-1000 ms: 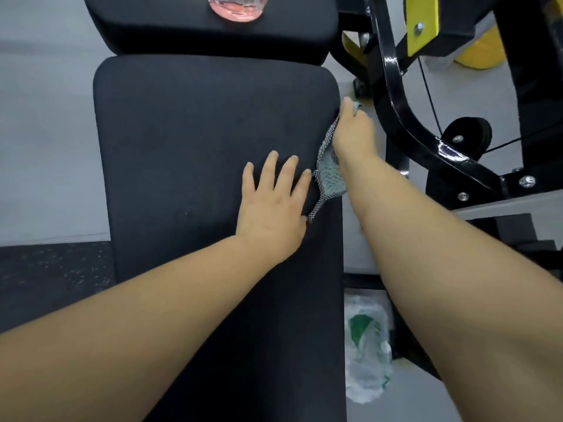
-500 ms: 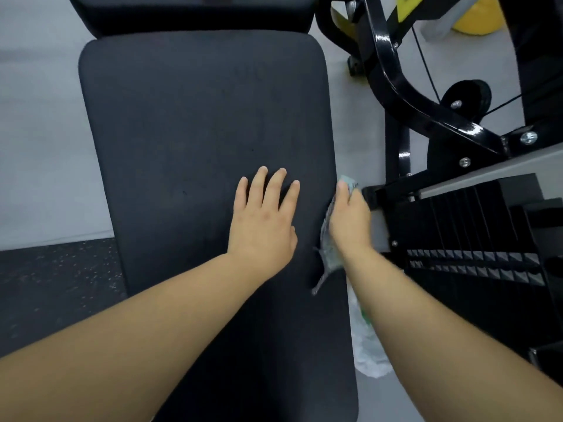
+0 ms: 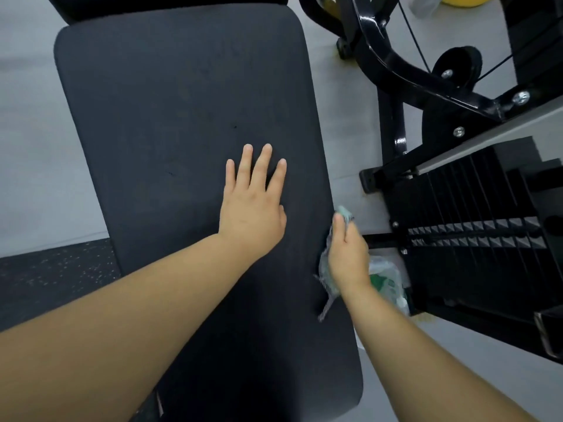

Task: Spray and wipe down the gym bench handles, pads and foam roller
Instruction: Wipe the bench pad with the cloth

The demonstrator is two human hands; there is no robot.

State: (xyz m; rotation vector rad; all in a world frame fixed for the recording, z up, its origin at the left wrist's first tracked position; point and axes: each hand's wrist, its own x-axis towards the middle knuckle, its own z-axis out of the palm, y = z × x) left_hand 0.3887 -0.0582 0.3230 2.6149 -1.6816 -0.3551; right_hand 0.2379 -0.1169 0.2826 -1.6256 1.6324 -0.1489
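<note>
A long black bench pad (image 3: 170, 117) fills the middle of the view. My left hand (image 3: 251, 205) rests flat on it with fingers straight, right of centre. My right hand (image 3: 347, 254) holds a grey-green patterned cloth (image 3: 327, 278) against the pad's right side edge, with cloth ends showing above the fingertips and trailing below the wrist. A second black pad (image 3: 170, 7) shows at the top edge.
A black machine frame (image 3: 393, 65) with a pulley wheel (image 3: 457, 65) and a black weight stack (image 3: 475, 239) stand close on the right. A white and green plastic bag (image 3: 387, 278) lies on the grey floor beside the bench. Dark speckled matting (image 3: 54, 269) is at left.
My right hand has slid the cloth along the pad's right edge toward me. The view has tilted down, so the pink object on the upper pad has left the frame. My left hand stays flat.
</note>
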